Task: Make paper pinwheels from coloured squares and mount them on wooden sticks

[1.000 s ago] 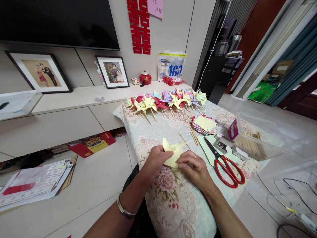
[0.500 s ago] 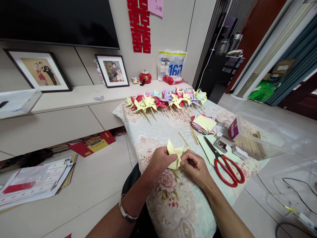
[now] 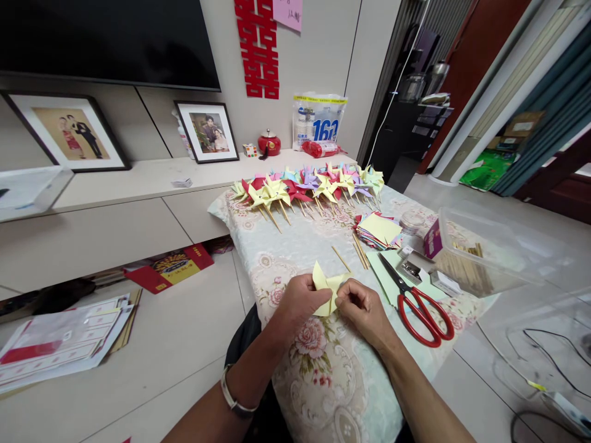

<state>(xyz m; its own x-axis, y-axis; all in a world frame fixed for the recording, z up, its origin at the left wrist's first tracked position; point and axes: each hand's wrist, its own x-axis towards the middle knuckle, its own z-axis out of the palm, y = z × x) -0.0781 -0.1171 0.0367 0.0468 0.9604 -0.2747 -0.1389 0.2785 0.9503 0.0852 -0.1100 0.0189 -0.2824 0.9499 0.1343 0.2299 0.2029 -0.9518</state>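
Between my hands is a yellow paper pinwheel (image 3: 327, 284), partly folded, above the near part of the flowered tablecloth (image 3: 295, 252). My left hand (image 3: 302, 301) pinches its left side, thumb over the folds. The fingertips of my right hand (image 3: 364, 307) are closed on its right edge; whether they also hold something small is hidden. Just beyond lie a few thin wooden sticks (image 3: 360, 251). Red-handled scissors (image 3: 418, 304) rest to the right on pale green paper (image 3: 385, 274), beside a small open box of metal pins (image 3: 412, 268).
Finished pinwheels (image 3: 309, 184) in several colours lie along the table's far end. A stack of coloured paper squares (image 3: 379, 229) sits nearer, left of a clear plastic bin (image 3: 489, 246) holding sticks. A white cabinet (image 3: 152, 178) runs along the wall; cables (image 3: 549, 344) trail over the floor at right.
The view has shifted very slightly. Both hands keep their grip on the yellow pinwheel, with hardly any movement of the fingers.
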